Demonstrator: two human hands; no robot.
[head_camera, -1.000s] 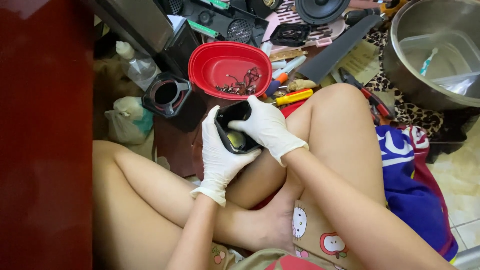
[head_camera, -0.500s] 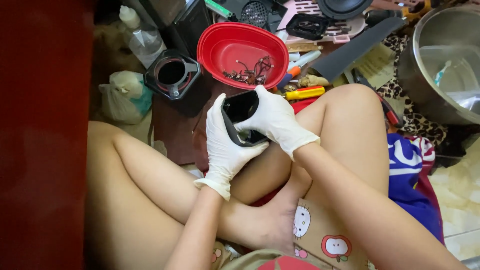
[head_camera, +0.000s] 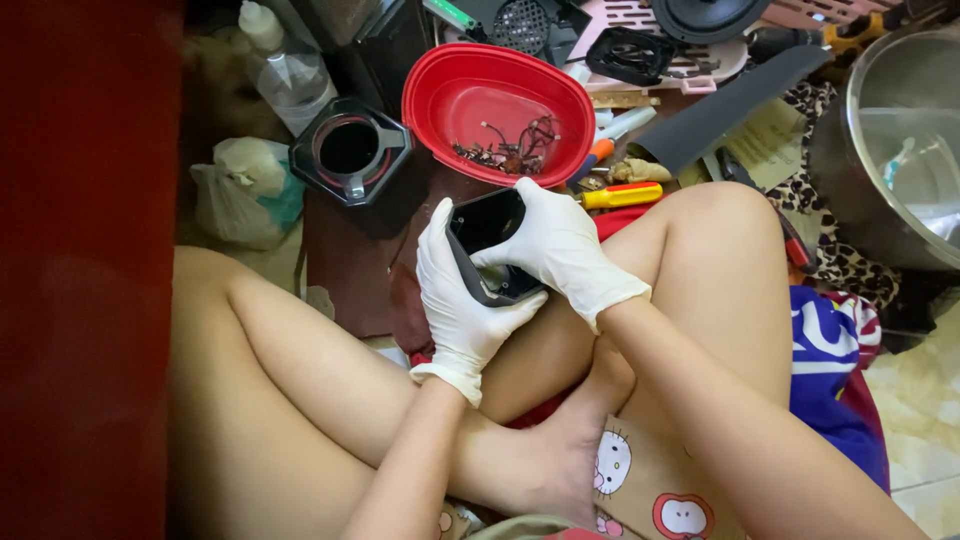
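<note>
Item: small black device (head_camera: 487, 245) with a glossy dark face and grey rim
Pose: tilted, face turned up toward you
Place: clasped between your two gloved hands, above your crossed legs

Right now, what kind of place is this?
Probably a home floor used as an informal electronics teardown spot: gloved hands hold a small black device, a red tub holds wire scraps, and a yellow-handled screwdriver lies among loose speaker parts.

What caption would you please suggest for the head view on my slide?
Both gloved hands, left hand and right hand, grip a small black device near a red bowl.
</note>
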